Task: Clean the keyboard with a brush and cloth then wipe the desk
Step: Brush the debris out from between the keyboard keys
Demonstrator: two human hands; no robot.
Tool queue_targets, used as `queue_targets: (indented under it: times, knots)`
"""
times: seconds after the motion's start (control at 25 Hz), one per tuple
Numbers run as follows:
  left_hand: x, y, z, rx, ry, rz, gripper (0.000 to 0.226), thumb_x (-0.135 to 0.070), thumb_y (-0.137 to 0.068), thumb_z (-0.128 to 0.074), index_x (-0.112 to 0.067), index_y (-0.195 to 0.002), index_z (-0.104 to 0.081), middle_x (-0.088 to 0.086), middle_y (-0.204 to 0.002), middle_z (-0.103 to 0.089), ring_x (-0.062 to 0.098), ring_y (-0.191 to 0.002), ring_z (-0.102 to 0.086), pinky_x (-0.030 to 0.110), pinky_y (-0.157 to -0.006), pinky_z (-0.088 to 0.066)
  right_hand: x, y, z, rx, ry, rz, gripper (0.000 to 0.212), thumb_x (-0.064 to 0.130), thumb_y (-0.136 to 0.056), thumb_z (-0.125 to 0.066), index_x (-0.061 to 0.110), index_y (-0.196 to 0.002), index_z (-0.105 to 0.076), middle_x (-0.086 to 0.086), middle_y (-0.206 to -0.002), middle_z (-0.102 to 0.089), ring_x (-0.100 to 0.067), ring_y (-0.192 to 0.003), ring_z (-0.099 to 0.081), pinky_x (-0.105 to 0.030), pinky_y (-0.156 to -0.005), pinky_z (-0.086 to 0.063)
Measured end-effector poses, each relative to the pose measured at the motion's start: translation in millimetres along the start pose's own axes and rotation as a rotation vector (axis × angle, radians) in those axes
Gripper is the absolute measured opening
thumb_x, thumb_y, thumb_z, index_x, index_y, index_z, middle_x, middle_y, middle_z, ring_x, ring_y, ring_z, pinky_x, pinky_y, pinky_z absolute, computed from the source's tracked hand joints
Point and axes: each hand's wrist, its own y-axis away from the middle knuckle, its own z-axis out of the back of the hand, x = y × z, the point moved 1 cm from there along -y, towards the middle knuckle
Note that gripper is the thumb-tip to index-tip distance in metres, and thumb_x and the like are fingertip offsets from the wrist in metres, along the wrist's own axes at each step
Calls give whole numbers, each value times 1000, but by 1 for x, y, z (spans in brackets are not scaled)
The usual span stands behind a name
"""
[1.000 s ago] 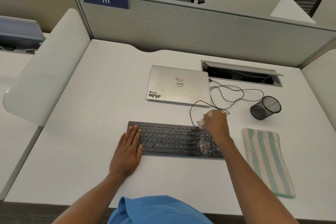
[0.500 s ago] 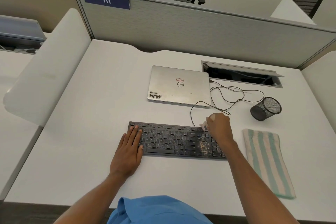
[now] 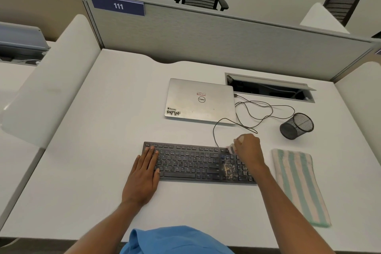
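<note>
I have my left hand (image 3: 144, 175) laid flat, fingers straight, across the left end of the keyboard (image 3: 185, 163); I judge it is there to pin the board so it does not slide under the strokes. My right hand (image 3: 248, 150) is curled round a small pale brush (image 3: 231, 148), of which only a tip shows at the left of the fist, over the far right corner of the keys. A patch of pale crumbs (image 3: 228, 169) lies just nearer than the brush, on the right part of the board, so the brushing looks unfinished.

The striped cloth (image 3: 299, 187) lies folded on the desk (image 3: 92, 171) just right of the keyboard, within reach for the wiping step and apart from the crumbs.

For room, the near edge of the desk is close behind my wrists, with a bare strip between it and the board. On the far side the keyboard's cable (image 3: 214, 130) loops up toward the closed laptop (image 3: 200, 101), and a mesh cup (image 3: 296, 126) lies tipped on its side to the far right. Sweeping far or right risks snagging the wire; the left of the desk offers the widest open space.
</note>
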Motion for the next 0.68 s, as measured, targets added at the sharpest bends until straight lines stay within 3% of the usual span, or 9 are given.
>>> queue_targets:
  times: [0.24,0.4,0.56,0.68]
  knots:
    - [-1,0,0,4,0,4,63,-37,-109,-29,-16,-168,-25,-1,-177,-16,15,-164,-8,38,-130,-12,4,-10,14,-63,-49,-23,28,14,-95,-63,-1,-72,-66,-14,-75,-68,-29,-70,-67,-33,-62,-51]
    - [1,0,-1,8,-8,5,63,-37,-109,-30,-15,-168,-24,-1,-177,-15,16,-164,-8,37,-131,-10,0,-4,13,-16,-6,-40,27,10,-97,-60,-9,-81,-69,-10,-66,-61,-10,-54,-54,-21,-48,-40]
    - [2,0,-3,7,-10,7,63,-37,-109,-29,-16,-168,-23,-1,-177,-15,16,-164,-7,38,-130,-11,-6,-14,16,-13,12,-53,22,12,-92,-64,-2,-76,-71,-14,-77,-69,-23,-66,-62,-29,-61,-48]
    - [2,0,-2,-4,2,1,63,-36,-108,-31,-16,-168,-25,-2,-177,-15,16,-164,-9,38,-130,-12,-1,-14,17,-62,-38,-52,22,13,-95,-64,-3,-83,-72,-7,-72,-62,-11,-59,-56,-22,-56,-43]
